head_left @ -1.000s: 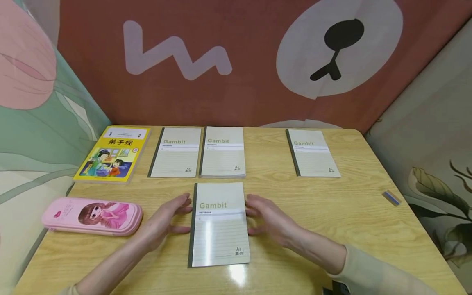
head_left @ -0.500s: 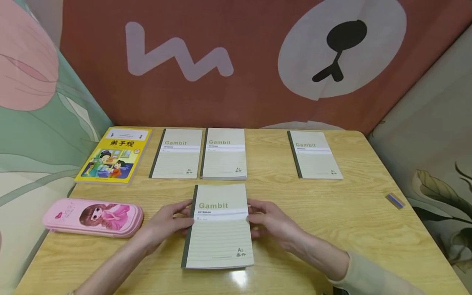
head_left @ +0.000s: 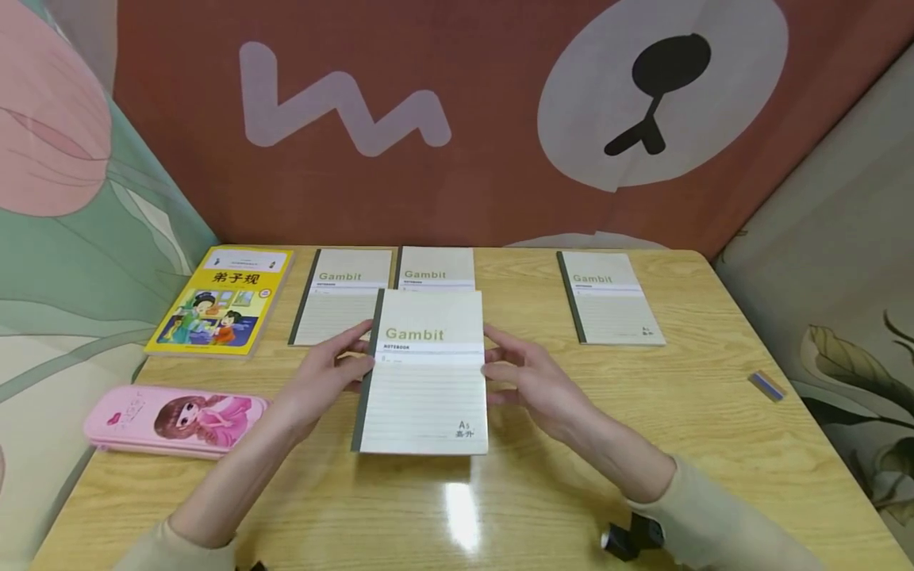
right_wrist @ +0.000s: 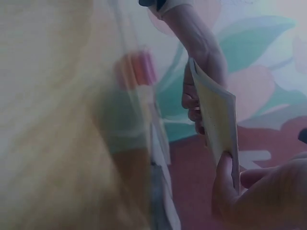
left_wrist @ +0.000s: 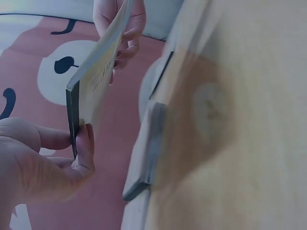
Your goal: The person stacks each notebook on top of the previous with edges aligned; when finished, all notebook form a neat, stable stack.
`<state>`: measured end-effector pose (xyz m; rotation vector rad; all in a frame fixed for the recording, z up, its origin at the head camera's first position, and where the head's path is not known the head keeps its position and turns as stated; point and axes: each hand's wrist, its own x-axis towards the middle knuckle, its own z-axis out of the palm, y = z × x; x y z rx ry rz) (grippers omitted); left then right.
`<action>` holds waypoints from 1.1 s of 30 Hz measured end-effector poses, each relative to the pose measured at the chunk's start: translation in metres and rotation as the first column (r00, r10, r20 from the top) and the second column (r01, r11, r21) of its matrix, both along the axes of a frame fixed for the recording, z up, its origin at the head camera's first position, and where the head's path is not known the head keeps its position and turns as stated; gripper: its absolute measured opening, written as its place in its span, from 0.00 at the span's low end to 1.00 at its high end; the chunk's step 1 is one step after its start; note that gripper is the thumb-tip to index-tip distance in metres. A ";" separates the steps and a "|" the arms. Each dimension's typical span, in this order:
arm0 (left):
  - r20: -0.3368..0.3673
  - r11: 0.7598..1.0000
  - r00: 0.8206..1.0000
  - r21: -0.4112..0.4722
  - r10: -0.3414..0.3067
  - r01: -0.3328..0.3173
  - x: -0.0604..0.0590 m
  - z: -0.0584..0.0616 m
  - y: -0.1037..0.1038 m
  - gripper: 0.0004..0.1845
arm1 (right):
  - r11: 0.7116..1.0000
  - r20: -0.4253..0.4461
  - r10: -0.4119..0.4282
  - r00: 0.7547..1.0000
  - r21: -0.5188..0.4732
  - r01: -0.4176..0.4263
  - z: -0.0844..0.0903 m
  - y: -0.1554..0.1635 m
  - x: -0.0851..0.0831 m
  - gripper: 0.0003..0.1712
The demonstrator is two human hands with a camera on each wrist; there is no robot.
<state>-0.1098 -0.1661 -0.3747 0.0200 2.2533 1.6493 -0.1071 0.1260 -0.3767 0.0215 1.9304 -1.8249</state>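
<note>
A rectangular wooden table with a glossy, grained top and rounded corners carries everything. Above its middle, toward the near edge, a Gambit notebook is held lifted off the surface: a thin, flat rectangle with a pale green lined cover and a dark spine strip down its left side. Its long axis runs from the near edge to the far edge, the title end pointing away, and its far end overlaps the view of two more notebooks lying side by side at the far edge. The held notebook lies between the hands: the left hand pinches the spine edge, thumb on the cover and fingers behind, as seen from the left wrist; the right hand pinches the opposite long edge in the same way. A fourth notebook lies flat nearer the far right corner. A yellow picture book with a glossy illustrated cover is placed at the far left corner. A pink oblong pencil case with rounded ends rests by the left edge. A small grey-blue eraser lies near the right edge.
</note>
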 end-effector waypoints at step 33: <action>0.026 0.927 0.962 0.262 0.272 -0.269 -0.136 -0.035 0.038 0.28 | 0.912 -0.036 -0.396 0.918 -0.137 0.387 -0.049 -0.019 -0.153 0.24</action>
